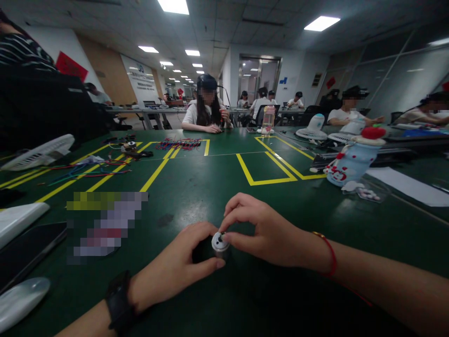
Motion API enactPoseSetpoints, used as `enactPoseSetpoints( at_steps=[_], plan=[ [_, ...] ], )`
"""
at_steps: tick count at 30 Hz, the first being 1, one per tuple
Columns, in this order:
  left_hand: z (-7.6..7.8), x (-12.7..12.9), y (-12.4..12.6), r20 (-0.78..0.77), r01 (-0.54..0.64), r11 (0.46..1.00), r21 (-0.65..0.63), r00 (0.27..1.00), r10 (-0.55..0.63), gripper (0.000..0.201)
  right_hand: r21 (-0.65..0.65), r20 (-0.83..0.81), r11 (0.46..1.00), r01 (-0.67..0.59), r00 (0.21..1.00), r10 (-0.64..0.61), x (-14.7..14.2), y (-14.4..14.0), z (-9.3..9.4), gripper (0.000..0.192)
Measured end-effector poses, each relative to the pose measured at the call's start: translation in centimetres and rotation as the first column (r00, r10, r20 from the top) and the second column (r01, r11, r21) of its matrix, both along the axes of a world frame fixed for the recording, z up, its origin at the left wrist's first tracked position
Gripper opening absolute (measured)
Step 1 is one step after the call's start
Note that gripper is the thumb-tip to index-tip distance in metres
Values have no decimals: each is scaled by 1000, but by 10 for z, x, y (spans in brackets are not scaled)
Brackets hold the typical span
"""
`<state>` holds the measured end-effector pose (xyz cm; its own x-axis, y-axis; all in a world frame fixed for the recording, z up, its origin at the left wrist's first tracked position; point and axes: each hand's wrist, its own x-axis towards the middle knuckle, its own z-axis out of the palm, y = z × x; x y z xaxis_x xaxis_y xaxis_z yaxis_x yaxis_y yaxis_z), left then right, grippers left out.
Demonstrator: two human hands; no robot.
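Note:
A small silver cylindrical motor with a dark part behind it sits between both hands, low over the green table. My left hand, with a black watch on the wrist, wraps around it from the left and below. My right hand, with a red string bracelet on the wrist, pinches its top end with thumb and fingertips.
White fan grilles and coloured wires lie at the left, a phone near the left edge. A light blue snowman-shaped bottle and white paper lie at the right. Other people sit at the far side of the table.

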<state>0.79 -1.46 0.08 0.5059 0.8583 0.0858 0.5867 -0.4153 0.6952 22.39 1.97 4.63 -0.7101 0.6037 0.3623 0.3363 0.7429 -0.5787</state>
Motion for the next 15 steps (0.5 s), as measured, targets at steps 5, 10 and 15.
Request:
enactPoseSetpoints(
  at_steps=[5,10,15],
  plan=[
    [-2,-1,2,9,5,1000,-3,1000,-5,20,82,118,997,12,993,-22,-8,0,3,11],
    [-3,-1,2,10,1,1000,-6,1000,-1,21,15,92,1000,-9,996,8,-3,1,7,13],
    [0,0,1,-8,-1,1000,-8,1000,1,25,-472,-216,881,27,966,-145,22,11,-14,21]
  ],
)
